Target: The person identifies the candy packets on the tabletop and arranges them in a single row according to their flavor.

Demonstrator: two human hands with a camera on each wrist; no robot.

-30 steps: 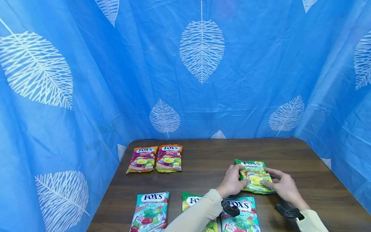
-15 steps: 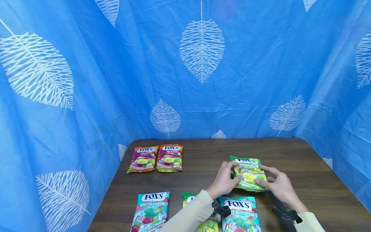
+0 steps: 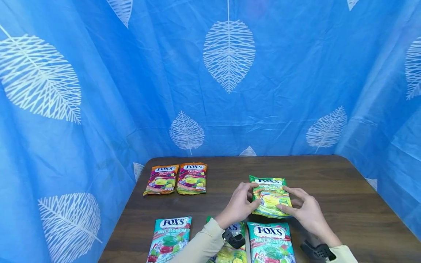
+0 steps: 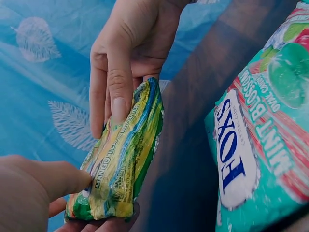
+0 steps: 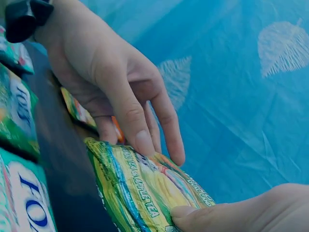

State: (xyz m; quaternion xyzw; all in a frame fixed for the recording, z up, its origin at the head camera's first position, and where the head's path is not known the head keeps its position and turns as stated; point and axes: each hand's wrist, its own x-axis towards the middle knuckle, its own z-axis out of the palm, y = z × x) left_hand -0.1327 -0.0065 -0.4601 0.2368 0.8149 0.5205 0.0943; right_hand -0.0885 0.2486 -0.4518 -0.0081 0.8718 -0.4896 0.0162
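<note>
A green and yellow Fox's Spring Tea candy bag (image 3: 270,197) is held between both hands over the table's right half. My left hand (image 3: 237,204) grips its left side, thumb on the front and fingers curling behind. On the opposite side my right hand (image 3: 306,210) pinches the edge with the thumb low on the front. In the left wrist view the candy bag (image 4: 120,159) appears tilted, its bottom edge toward the camera. The right wrist view shows the left hand (image 5: 111,77) with fingertips on the bag (image 5: 154,188).
Two orange and purple Fruits bags (image 3: 192,179) lie at the back left of the brown table (image 3: 230,175). Nearer are a teal Mint Blossom bag (image 3: 170,237), a green bag (image 3: 230,252) partly behind the left sleeve, and another Mint Blossom bag (image 3: 271,241). Blue leaf-print curtains (image 3: 230,120) surround the table.
Both hands have carried the Spring Tea bag leftward across the table, to above the right-hand Mint Blossom bag in the head view. The other bags have stayed in place.
</note>
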